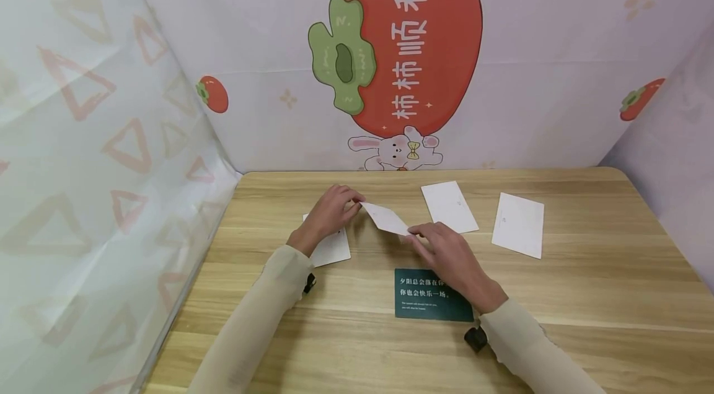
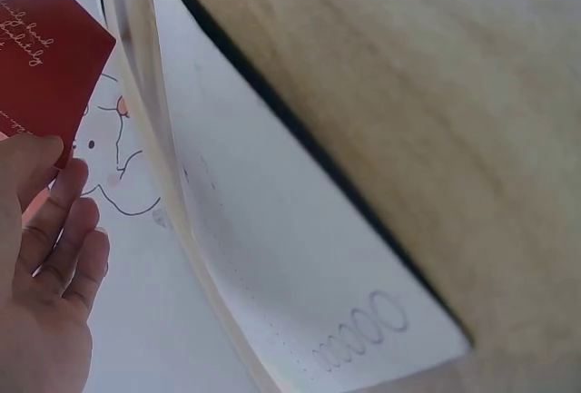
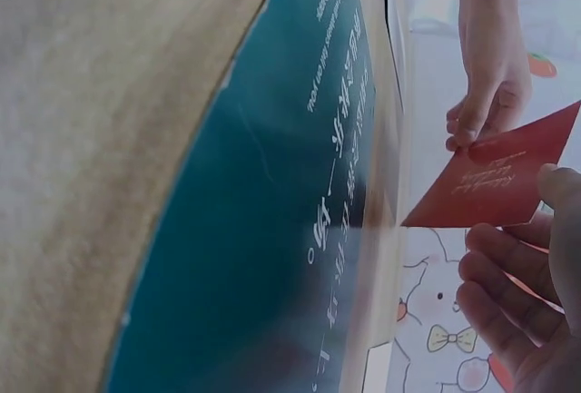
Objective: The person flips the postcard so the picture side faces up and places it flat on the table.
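Observation:
A postcard [image 1: 385,219] is held up over the table between both hands, its white side showing in the head view and its red side with pale script in the wrist views. My left hand [image 1: 333,211] pinches its far left corner between thumb and fingers. At the near right corner, my right hand [image 1: 450,261] pinches it as well. Beneath the left hand lies a white card [image 1: 333,251], partly covered. A teal card [image 1: 429,304] with white lettering rests below the right hand, which hides its upper right part.
Two more white cards, one tilted [image 1: 449,205] and one farther right [image 1: 519,225], lie on the wooden table [image 1: 346,350]. A patterned cloth [image 1: 530,103] hangs behind the table's back edge, and another [image 1: 83,196] along its left side.

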The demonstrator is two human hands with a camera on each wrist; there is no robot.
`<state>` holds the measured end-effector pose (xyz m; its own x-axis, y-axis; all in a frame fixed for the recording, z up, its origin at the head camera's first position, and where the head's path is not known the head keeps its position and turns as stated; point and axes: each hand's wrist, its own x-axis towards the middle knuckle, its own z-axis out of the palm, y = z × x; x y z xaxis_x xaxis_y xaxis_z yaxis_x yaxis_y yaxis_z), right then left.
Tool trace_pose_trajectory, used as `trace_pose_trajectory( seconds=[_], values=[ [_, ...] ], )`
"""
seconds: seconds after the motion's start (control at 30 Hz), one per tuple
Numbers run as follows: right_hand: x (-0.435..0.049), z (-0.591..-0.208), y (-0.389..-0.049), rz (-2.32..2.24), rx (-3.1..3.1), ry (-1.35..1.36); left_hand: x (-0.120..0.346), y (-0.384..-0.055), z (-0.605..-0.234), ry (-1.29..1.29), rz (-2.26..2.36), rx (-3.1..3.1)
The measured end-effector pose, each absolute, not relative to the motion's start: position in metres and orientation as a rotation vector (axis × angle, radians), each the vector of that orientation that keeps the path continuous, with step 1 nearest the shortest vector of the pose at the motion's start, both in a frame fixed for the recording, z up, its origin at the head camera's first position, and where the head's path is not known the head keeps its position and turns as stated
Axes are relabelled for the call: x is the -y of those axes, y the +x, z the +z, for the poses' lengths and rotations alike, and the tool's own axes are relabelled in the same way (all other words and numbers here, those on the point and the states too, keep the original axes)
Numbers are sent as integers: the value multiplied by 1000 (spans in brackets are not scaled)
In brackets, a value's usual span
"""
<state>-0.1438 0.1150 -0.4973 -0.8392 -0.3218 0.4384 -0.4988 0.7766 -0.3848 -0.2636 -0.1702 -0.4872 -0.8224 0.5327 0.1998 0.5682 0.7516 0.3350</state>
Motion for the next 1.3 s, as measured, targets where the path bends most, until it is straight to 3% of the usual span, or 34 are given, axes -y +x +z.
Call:
trace_pose_trajectory(
  seconds=[1.3],
  values=[
    [-120, -479, -161, 835, 2459, 472, 174, -251, -493, -886, -812, 2838]
  ],
)
